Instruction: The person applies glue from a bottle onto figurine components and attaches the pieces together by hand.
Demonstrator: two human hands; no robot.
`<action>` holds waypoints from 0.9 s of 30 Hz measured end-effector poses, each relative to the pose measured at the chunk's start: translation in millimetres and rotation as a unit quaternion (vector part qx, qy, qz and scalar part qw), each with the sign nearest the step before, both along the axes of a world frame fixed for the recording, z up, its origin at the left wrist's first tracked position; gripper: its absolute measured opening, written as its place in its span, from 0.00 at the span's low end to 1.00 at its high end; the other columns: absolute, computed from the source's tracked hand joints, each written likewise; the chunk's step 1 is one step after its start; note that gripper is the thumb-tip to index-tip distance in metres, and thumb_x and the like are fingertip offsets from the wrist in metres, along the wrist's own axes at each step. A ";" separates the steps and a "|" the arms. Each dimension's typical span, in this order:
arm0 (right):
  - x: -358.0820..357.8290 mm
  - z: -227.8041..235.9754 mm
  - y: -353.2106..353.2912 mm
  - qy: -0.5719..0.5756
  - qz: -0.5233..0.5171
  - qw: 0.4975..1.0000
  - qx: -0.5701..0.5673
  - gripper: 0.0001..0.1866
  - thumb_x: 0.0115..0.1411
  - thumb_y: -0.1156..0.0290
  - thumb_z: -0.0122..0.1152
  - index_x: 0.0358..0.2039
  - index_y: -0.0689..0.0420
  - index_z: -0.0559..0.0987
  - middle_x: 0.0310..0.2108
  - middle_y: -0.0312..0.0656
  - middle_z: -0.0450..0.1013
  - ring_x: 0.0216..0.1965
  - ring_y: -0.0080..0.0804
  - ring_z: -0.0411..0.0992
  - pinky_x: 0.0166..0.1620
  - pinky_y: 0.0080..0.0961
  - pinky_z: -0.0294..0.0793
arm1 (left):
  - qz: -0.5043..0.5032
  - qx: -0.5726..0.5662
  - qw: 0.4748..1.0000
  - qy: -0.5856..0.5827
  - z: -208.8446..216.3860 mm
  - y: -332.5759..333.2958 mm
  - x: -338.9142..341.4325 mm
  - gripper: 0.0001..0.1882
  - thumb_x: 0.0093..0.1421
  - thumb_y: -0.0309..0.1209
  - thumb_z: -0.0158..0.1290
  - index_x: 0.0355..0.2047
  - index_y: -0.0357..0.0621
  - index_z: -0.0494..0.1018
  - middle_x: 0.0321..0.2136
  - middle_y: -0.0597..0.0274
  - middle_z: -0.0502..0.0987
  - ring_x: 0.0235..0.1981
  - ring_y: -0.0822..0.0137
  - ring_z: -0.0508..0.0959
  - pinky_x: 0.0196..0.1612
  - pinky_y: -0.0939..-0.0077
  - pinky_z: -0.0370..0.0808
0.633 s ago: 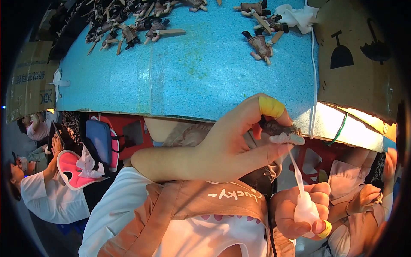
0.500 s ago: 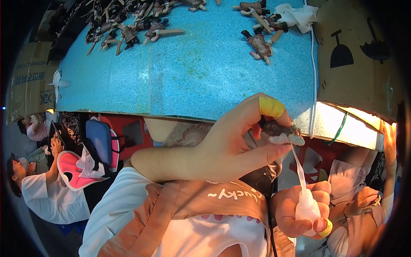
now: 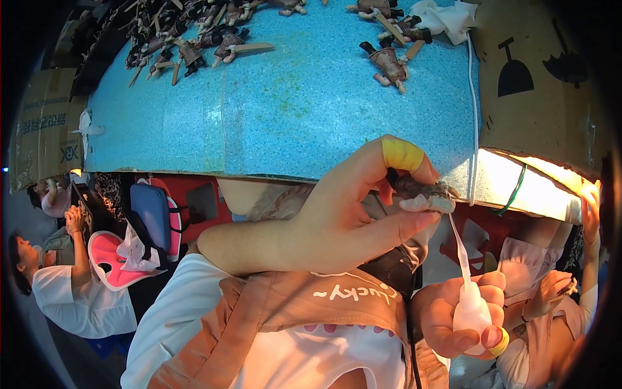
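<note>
At far left stands a cardboard sheet [image 3: 48, 123], with a seated person in a white shirt [image 3: 84, 301] below it and a pink cushion [image 3: 110, 259] and red stool [image 3: 201, 201] beside. The speckled blue table [image 3: 259, 123] spans the middle, dark figures [image 3: 191, 55] heaped at its far left; a smaller group [image 3: 389, 65] lies farther right by a white cloth [image 3: 447, 19]. A white cord [image 3: 472, 97] runs down the right edge, next to a brown carton [image 3: 538, 117]. The left hand [image 3: 343, 217] pinches a figure [image 3: 418, 187] just off the table's near edge; its long axis runs left to right, dipping slightly right, the pale part lowermost. The right hand [image 3: 435, 318], fingers wrapped around a white bottle [image 3: 472, 308], holds it near upright, nozzle pointing up and slightly left, its tip close under the figure; contact I cannot tell.
</note>
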State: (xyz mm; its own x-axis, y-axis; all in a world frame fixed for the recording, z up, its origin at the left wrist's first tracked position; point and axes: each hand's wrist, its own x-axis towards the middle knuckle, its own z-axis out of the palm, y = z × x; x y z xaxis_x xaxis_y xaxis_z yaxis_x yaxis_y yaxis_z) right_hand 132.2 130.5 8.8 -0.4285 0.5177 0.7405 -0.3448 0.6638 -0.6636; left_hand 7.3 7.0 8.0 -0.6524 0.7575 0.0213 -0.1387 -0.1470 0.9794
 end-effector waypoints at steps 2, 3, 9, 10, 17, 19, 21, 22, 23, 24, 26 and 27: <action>-1.4 0.8 0.5 -0.007 0.000 1.000 0.005 0.08 0.61 0.57 0.42 0.32 0.46 0.63 0.16 0.28 0.53 0.16 0.22 0.49 0.26 0.25 0.47 | -0.010 -0.009 1.000 0.007 0.7 0.8 0.3 0.19 0.50 0.14 0.50 0.41 0.39 0.60 0.42 0.54 0.64 0.42 0.67 0.71 0.46 0.74 0.67; -1.6 1.4 0.8 -0.014 0.002 1.000 0.010 0.08 0.62 0.57 0.42 0.32 0.46 0.64 0.16 0.28 0.53 0.16 0.22 0.49 0.26 0.25 0.47 | -0.012 -0.009 1.000 0.007 0.4 1.5 0.6 0.19 0.50 0.14 0.50 0.41 0.39 0.60 0.42 0.54 0.64 0.42 0.67 0.71 0.46 0.74 0.67; 1.2 0.9 1.2 -0.013 -0.007 1.000 0.012 0.09 0.61 0.56 0.42 0.33 0.47 0.64 0.16 0.28 0.55 0.16 0.22 0.50 0.25 0.25 0.47 | 0.003 0.017 1.000 -0.010 -1.8 2.4 1.3 0.19 0.51 0.14 0.51 0.42 0.39 0.60 0.43 0.53 0.64 0.42 0.66 0.71 0.46 0.74 0.67; 1.4 0.8 1.6 -0.013 -0.008 1.000 0.012 0.09 0.61 0.56 0.42 0.33 0.47 0.64 0.16 0.28 0.55 0.16 0.22 0.50 0.25 0.25 0.47 | 0.001 0.007 1.000 -0.018 0.2 2.6 1.0 0.19 0.51 0.14 0.51 0.42 0.39 0.59 0.43 0.53 0.64 0.42 0.67 0.71 0.46 0.74 0.66; 0.7 -1.1 1.5 -0.001 0.000 1.000 0.005 0.09 0.61 0.56 0.44 0.33 0.46 0.64 0.15 0.28 0.55 0.16 0.22 0.50 0.25 0.25 0.47 | -0.012 -0.010 1.000 -0.024 -2.2 2.0 0.3 0.20 0.51 0.14 0.50 0.43 0.39 0.59 0.41 0.55 0.66 0.43 0.68 0.70 0.47 0.74 0.67; 0.8 -2.0 1.4 0.012 0.013 1.000 0.001 0.09 0.60 0.56 0.45 0.33 0.46 0.65 0.15 0.28 0.55 0.16 0.22 0.50 0.25 0.25 0.47 | -0.003 0.015 0.998 -0.060 -1.7 5.0 4.2 0.20 0.51 0.15 0.51 0.43 0.39 0.59 0.40 0.56 0.67 0.43 0.68 0.70 0.47 0.74 0.67; -0.1 -3.2 1.8 0.019 0.046 0.999 0.004 0.09 0.59 0.57 0.46 0.34 0.47 0.65 0.15 0.28 0.57 0.15 0.22 0.51 0.24 0.25 0.46 | 0.007 0.041 0.995 -0.095 -0.5 5.6 5.9 0.20 0.52 0.15 0.51 0.43 0.39 0.59 0.40 0.57 0.67 0.43 0.68 0.70 0.46 0.74 0.67; -0.2 -3.3 2.4 0.019 0.047 0.999 0.004 0.09 0.59 0.57 0.46 0.34 0.47 0.65 0.15 0.28 0.57 0.15 0.22 0.51 0.24 0.25 0.46 | 0.005 0.030 0.995 -0.098 -0.1 5.0 5.9 0.19 0.52 0.15 0.51 0.43 0.39 0.59 0.40 0.57 0.67 0.43 0.68 0.70 0.46 0.75 0.67; -0.3 -3.1 3.4 0.012 0.047 0.999 0.009 0.09 0.59 0.57 0.47 0.34 0.47 0.65 0.15 0.28 0.57 0.15 0.22 0.51 0.24 0.25 0.46 | 0.002 0.018 0.995 -0.101 0.0 4.5 5.9 0.19 0.52 0.15 0.51 0.43 0.39 0.59 0.40 0.57 0.67 0.43 0.68 0.70 0.46 0.75 0.67; -0.4 -2.9 3.9 0.005 0.047 0.999 0.014 0.09 0.59 0.57 0.47 0.34 0.47 0.65 0.15 0.28 0.57 0.15 0.22 0.51 0.24 0.25 0.46 | 0.002 0.018 0.995 -0.101 -0.6 4.5 6.1 0.19 0.52 0.15 0.51 0.43 0.39 0.59 0.40 0.57 0.67 0.43 0.68 0.70 0.46 0.75 0.67; -0.8 -2.2 4.3 0.002 0.034 0.999 0.018 0.10 0.59 0.57 0.47 0.34 0.47 0.65 0.15 0.28 0.57 0.15 0.22 0.51 0.24 0.25 0.46 | 0.008 0.031 0.996 -0.088 -2.0 5.5 6.3 0.19 0.52 0.15 0.51 0.43 0.40 0.59 0.41 0.58 0.66 0.44 0.69 0.70 0.46 0.76 0.67; -1.0 -2.0 4.4 -0.001 0.022 1.000 0.021 0.10 0.58 0.57 0.47 0.34 0.47 0.65 0.15 0.28 0.57 0.14 0.22 0.51 0.23 0.25 0.46 | 0.008 0.031 0.996 -0.088 -1.2 5.7 6.0 0.19 0.52 0.15 0.51 0.43 0.40 0.59 0.41 0.58 0.66 0.44 0.69 0.70 0.46 0.76 0.67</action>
